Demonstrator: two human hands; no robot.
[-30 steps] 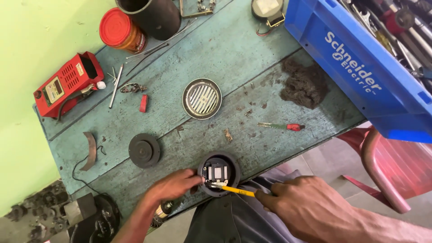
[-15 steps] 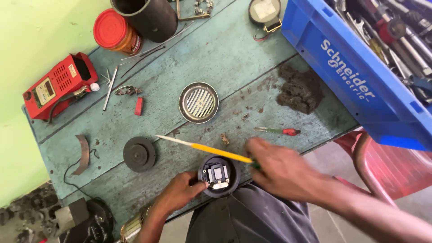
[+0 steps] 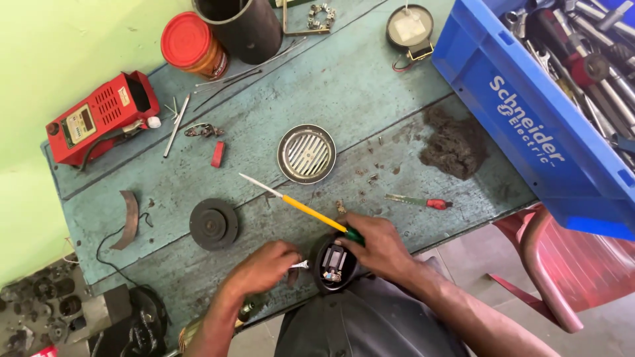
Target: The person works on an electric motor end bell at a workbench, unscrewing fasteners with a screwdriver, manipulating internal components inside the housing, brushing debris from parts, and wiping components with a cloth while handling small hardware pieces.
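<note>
So the round black housing (image 3: 333,263) sits right at the near edge of the counter (image 3: 370,99), basically against the person's lap. It's open on top, and you can see a small block with metal terminals and some whitish bits inside, so the cover is off and the guts are exposed. I'd say the opening-up part is done and the work on the insides is mid-way, nothing looks put back together yet.

Left hand (image 3: 266,267) rests just beside the housing on its left, fingers curled together and pinching a small silvery metal piece that pokes toward the housing. Right hand (image 3: 380,246) is on the housing's right rim, fingers wrapped around the green grip of a yellow-shafted screwdriver (image 3: 297,205). The tip points up and away across the counter, not into the housing, so no screw is being turned right now.

Further out: a black disc (image 3: 213,223) to the left, a round slotted metal grille (image 3: 306,153) up the middle, and a little red-handled screwdriver (image 3: 419,201) lying apart to the right. These loose bits probably have to go back on, though I can't tell which belong to it. Red meter (image 3: 99,118) and blue crate (image 3: 542,112) sit at the far sides.
</note>
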